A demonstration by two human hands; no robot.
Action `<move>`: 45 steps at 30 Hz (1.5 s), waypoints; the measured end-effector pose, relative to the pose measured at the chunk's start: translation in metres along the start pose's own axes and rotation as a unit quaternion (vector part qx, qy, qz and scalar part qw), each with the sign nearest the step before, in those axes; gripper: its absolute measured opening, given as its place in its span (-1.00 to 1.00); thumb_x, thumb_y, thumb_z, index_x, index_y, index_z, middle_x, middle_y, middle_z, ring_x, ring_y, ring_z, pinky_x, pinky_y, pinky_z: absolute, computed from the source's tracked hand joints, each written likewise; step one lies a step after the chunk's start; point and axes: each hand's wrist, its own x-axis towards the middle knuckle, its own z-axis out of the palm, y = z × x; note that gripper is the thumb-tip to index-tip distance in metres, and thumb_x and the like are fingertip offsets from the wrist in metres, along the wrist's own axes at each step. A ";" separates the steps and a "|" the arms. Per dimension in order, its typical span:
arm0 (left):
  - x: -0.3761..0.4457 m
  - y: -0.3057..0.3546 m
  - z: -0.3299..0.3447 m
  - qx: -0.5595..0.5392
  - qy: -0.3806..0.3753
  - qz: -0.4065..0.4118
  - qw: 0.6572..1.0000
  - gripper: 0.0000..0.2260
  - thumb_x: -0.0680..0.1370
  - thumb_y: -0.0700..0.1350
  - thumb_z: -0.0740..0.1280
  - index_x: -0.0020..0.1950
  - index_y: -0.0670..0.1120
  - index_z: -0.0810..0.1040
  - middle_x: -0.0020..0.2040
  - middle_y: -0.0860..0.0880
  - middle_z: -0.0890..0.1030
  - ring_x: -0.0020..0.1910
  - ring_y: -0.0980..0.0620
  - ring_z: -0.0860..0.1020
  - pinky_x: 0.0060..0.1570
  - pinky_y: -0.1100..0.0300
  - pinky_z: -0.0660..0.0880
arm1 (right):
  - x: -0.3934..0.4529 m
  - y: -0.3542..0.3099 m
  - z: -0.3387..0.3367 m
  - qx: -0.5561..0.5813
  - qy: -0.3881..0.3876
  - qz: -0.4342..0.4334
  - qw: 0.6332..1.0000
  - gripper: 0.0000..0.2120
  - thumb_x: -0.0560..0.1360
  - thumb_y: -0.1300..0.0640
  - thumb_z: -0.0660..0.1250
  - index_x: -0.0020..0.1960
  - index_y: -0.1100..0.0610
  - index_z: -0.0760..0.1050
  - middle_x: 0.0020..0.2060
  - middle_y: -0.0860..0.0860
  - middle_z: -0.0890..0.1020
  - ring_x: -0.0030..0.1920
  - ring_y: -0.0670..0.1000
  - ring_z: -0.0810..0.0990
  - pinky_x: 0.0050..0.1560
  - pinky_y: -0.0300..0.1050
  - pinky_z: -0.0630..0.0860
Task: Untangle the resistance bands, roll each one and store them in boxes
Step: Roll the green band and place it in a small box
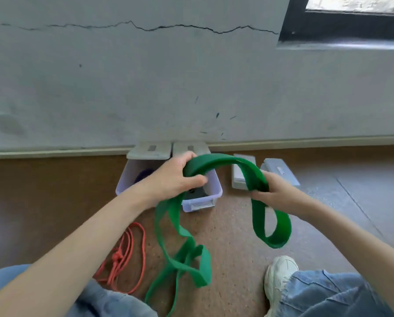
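A green resistance band (216, 160), wide and flat, arches between two raised hands above the floor. The left hand (175, 179) grips one side of the arch with fingers curled over it; the right hand (270, 192) clenches the other side. From the left hand, twisted loops of the band hang down to the brown speckled floor (232, 227) between the person's knees; from the right hand a single loop dangles in the air. An orange band (127, 255), thin and knotted, lies on the floor to the left. Behind the hands, two open clear boxes (211, 193) stand side by side by the wall, a purple roll (143, 175) in the left one. Two grey lids (280, 171) lie to the right.
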 end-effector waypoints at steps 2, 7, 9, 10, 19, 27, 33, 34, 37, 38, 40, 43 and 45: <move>-0.004 -0.006 0.004 0.097 -0.072 -0.058 0.991 -0.54 0.37 0.02 0.50 0.17 0.07 0.38 0.02 0.19 0.56 0.01 0.22 0.52 0.04 0.32 0.44 | -0.006 -0.015 -0.009 -0.070 0.056 -0.039 0.995 -0.72 0.50 0.23 0.29 -0.24 -0.03 0.25 -0.34 -0.05 0.42 -0.34 -0.07 0.44 -0.40 -0.33 0.31; -0.010 -0.001 0.053 0.091 -0.131 -0.011 0.987 -0.46 0.32 0.10 0.51 0.20 0.17 0.35 0.10 0.18 0.53 0.04 0.36 0.48 0.00 0.48 0.40 | -0.015 -0.051 0.008 -0.217 -0.053 -0.126 0.967 -0.76 0.41 0.15 0.38 -0.14 -0.02 0.30 -0.27 -0.14 0.45 -0.28 -0.16 0.43 -0.35 -0.33 0.37; -0.011 0.003 0.063 0.110 -0.092 0.007 0.990 -0.67 0.34 0.01 0.48 0.00 0.10 0.42 -0.11 0.12 0.56 -0.20 0.28 0.51 -0.28 0.45 0.39 | -0.014 -0.057 0.009 -0.196 -0.015 -0.130 0.972 -0.74 0.36 0.16 0.39 -0.18 -0.02 0.31 -0.26 -0.15 0.41 -0.26 -0.13 0.41 -0.34 -0.32 0.33; -0.010 0.007 0.060 0.116 -0.061 0.024 0.991 -0.74 0.36 -0.05 0.47 -0.08 0.06 0.43 -0.20 0.09 0.54 -0.29 0.27 0.49 -0.35 0.42 0.37 | -0.014 -0.057 0.007 -0.190 0.000 -0.130 0.973 -0.72 0.36 0.16 0.40 -0.18 -0.05 0.28 -0.24 -0.16 0.39 -0.24 -0.12 0.40 -0.32 -0.31 0.32; -0.003 0.030 0.014 -0.087 -0.018 0.071 0.994 -0.85 0.42 -0.19 0.37 -0.05 -0.14 0.48 -0.27 -0.04 0.48 -0.28 0.08 0.45 -0.19 0.21 0.39 | -0.019 -0.033 -0.010 0.112 -0.015 -0.043 0.993 -0.77 0.44 0.29 0.34 0.04 0.07 0.45 -0.16 0.01 0.54 -0.23 -0.17 0.55 -0.28 -0.31 0.50; -0.004 0.000 0.024 0.004 -0.181 -0.038 0.983 -0.59 0.41 0.08 0.46 0.20 0.13 0.42 0.06 0.10 0.58 0.04 0.22 0.55 -0.01 0.34 0.47 | -0.013 -0.047 -0.019 -0.073 0.087 -0.158 0.981 -0.67 0.32 0.29 0.45 -0.16 -0.11 0.43 -0.26 -0.21 0.51 -0.26 -0.26 0.50 -0.27 -0.46 0.40; 0.000 0.003 0.036 -0.154 -0.087 -0.002 0.984 -0.59 0.42 0.19 0.36 0.09 -0.08 0.53 -0.13 -0.05 0.52 -0.16 0.03 0.47 -0.12 0.17 0.40 | -0.007 -0.050 -0.015 -0.111 0.089 -0.153 0.978 -0.46 0.31 0.11 0.49 0.20 -0.06 0.33 0.01 -0.22 0.43 0.02 -0.19 0.44 -0.01 -0.46 0.34; 0.000 0.003 0.034 -0.202 -0.068 0.003 0.977 -0.65 0.42 0.17 0.37 0.08 -0.02 0.57 -0.11 -0.05 0.53 -0.13 0.03 0.46 -0.09 0.15 0.40 | -0.009 -0.047 -0.017 -0.020 0.093 -0.105 0.990 -0.35 0.29 0.03 0.52 0.29 -0.02 0.31 0.09 -0.19 0.45 0.12 -0.16 0.44 0.10 -0.38 0.35; 0.000 0.009 0.033 -0.300 -0.021 0.026 0.953 -0.87 0.43 0.05 0.33 -0.10 0.12 0.65 -0.24 0.18 0.57 -0.19 0.19 0.49 -0.17 0.38 0.42 | -0.022 -0.048 -0.011 0.272 -0.044 0.023 0.961 -0.11 0.19 -0.32 0.45 0.41 -0.04 0.27 0.18 -0.20 0.50 0.20 -0.19 0.47 0.21 -0.22 0.40; -0.001 0.012 0.036 -0.291 -0.036 0.036 0.955 -0.85 0.45 0.05 0.31 -0.05 0.13 0.64 -0.22 0.23 0.60 -0.17 0.25 0.53 -0.18 0.45 0.42 | -0.024 -0.049 -0.005 0.299 -0.082 0.011 0.951 -0.18 0.21 -0.36 0.42 0.37 -0.05 0.33 0.19 -0.20 0.53 0.21 -0.18 0.49 0.23 -0.20 0.41; -0.004 0.013 0.048 -0.240 -0.083 0.040 0.966 -0.75 0.48 0.10 0.29 0.14 0.14 0.57 -0.01 0.21 0.65 0.01 0.30 0.56 -0.10 0.47 0.44 | -0.022 -0.053 0.006 0.316 -0.061 -0.065 0.945 -0.52 0.34 -0.24 0.38 0.18 -0.04 0.50 0.08 -0.16 0.61 0.13 -0.18 0.55 0.14 -0.27 0.48; -0.006 0.012 0.060 -0.200 -0.108 0.014 0.974 -0.72 0.51 0.06 0.28 0.22 0.14 0.49 0.11 0.14 0.61 0.17 0.20 0.52 0.04 0.36 0.48 | -0.016 -0.061 0.013 0.204 0.076 -0.137 0.966 -0.87 0.51 0.12 0.32 0.06 0.05 0.53 -0.06 -0.07 0.62 0.02 -0.09 0.58 0.06 -0.16 0.53; -0.004 0.010 0.054 -0.126 -0.113 0.018 0.985 -0.64 0.50 0.03 0.30 0.29 0.14 0.39 0.16 0.14 0.56 0.19 0.17 0.51 0.19 0.23 0.47 | -0.016 -0.062 0.017 0.157 0.121 -0.144 0.969 -0.86 0.55 0.25 0.21 0.07 0.17 0.49 -0.10 0.05 0.59 -0.03 0.02 0.56 0.05 0.02 0.52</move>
